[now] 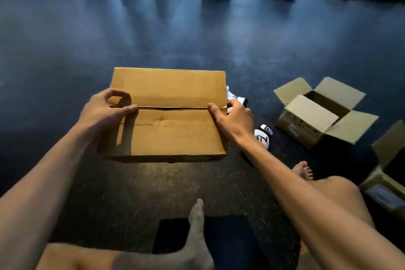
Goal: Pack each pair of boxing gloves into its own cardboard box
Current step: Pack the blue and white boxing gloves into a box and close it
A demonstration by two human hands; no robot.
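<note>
Grey-black flooring (65,72) lies under everything. At the left, the left hand (103,112) holds the left end of the closed box (171,133): its thumb lies flat along the seam (173,108) where the two top flaps meet, its forefinger arches onto the far flap, and its other fingers are hidden. The brown cardboard box sits in the middle, flaps shut, in front of the person's bare legs. The right hand (235,118) grips the box's right end, thumb on the seam and fingers curled over the edge. Just beyond those fingers a white glove (241,100) shows partly, and a second white glove (263,137) with black lettering lies beside the right forearm. Further right stands an open box (306,131), its flaps spread, and a third box (381,182) is cut off by the right edge.
</note>
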